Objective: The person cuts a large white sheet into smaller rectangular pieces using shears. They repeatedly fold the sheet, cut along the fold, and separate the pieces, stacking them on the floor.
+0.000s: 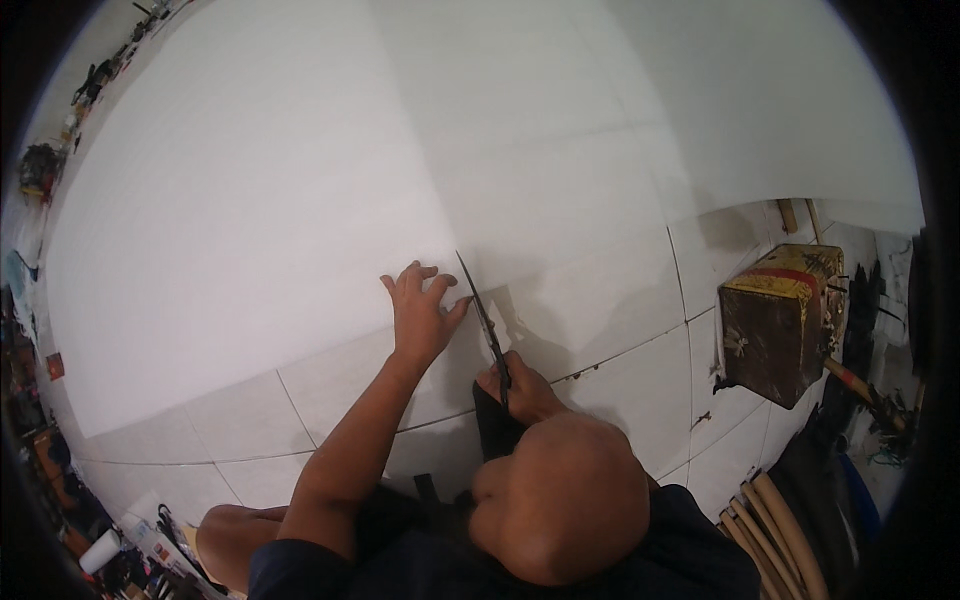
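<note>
A large, thin white sheet (250,200) is spread over the tiled floor and looks partly see-through on its right side. My left hand (420,315) rests on the sheet near its front edge with fingers spread, the thumb pointing towards the scissor blades. In my right hand (525,390) is a pair of dark scissors (487,320), gripped by the handles. Their blades point away from me, up over the sheet's near edge. From this view I cannot tell whether the blades are parted or have cut into the sheet.
My bent knee (570,490) sits close below the right hand. On the right stands a worn brown box (775,320) with a yellow and red top. Several tan rods or tubes (785,530) lie at lower right. Assorted clutter (40,170) lines the left side.
</note>
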{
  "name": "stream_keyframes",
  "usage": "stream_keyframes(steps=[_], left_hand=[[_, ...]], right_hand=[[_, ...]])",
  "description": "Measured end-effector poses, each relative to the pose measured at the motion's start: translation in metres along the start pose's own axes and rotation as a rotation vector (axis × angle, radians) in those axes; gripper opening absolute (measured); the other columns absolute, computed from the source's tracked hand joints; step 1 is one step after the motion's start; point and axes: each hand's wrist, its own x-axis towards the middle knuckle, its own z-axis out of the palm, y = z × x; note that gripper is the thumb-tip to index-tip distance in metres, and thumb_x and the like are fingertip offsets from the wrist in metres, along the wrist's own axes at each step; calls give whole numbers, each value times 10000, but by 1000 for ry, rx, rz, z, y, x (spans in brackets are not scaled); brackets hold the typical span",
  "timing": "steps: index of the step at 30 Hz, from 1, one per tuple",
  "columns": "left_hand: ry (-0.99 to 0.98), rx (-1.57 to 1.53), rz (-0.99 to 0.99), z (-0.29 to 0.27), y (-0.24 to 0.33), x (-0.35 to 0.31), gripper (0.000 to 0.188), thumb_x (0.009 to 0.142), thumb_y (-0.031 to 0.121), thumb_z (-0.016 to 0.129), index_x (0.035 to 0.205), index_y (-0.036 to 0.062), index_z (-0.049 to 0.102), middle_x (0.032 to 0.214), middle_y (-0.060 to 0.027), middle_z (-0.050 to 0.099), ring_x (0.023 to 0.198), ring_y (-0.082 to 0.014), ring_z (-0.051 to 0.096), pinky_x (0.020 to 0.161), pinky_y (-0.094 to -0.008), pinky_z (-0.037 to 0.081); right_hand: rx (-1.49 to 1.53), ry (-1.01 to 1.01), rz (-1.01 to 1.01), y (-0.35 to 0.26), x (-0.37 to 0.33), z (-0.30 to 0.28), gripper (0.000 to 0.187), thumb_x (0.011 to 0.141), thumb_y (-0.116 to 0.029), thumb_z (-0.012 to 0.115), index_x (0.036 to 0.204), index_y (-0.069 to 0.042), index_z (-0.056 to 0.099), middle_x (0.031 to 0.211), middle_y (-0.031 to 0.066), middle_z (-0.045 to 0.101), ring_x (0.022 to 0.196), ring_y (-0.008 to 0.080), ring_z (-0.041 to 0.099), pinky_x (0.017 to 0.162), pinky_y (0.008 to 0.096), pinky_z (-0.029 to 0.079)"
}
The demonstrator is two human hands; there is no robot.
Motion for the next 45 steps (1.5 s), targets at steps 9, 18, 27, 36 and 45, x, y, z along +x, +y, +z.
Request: stream_keyframes(steps=[9, 18, 27, 36, 45], left_hand=[[42, 17, 51, 8, -6, -3, 255, 752, 219, 778, 968, 143, 665, 1158, -120, 550, 1269, -390, 420, 1065, -712, 163], [47, -53, 82, 8, -12, -6, 175, 788, 169, 739, 946, 145, 668, 1100, -95, 561, 1275, -391, 426, 1072, -721, 142], [-13, -111, 151, 3, -16, -6, 196, 793, 102, 715, 967, 132, 628, 1091, -88, 556, 1299, -390, 405, 1071, -725, 122], [-67, -131, 143, -4, -27, -12, 245, 784, 80, 684, 1007, 115, 589, 1094, -91, 553, 1310, -392, 400, 1048, -748, 123], [-106, -140, 151, -8, -25, -9, 232, 776, 88, 674, 990, 115, 589, 1063, -110, 541, 1303, -401, 410, 1047, -747, 138]], right_hand=[[-96, 19, -33, -3, 5, 1, 623, 851, -584, 628, 1062, -5, 534, 937, 222, 655, 931, 403, 628, 837, 462, 458], [50, 210, -135, 6, 12, 17, 331, 903, -302, 682, 789, -24, 544, 638, 62, 537, 623, 165, 497, 609, 345, 432], [45, 258, -345, 3, 75, 10, 404, 911, -408, 656, 886, -18, 552, 627, 21, 505, 610, 105, 471, 564, 304, 397], [-27, 250, -309, -27, 89, 3, 480, 893, -492, 655, 787, -38, 541, 595, -6, 470, 558, 107, 461, 509, 284, 377], [149, 157, -226, -69, 153, -14, 514, 889, -553, 627, 718, -88, 490, 560, -9, 454, 482, 96, 471, 434, 258, 372]])
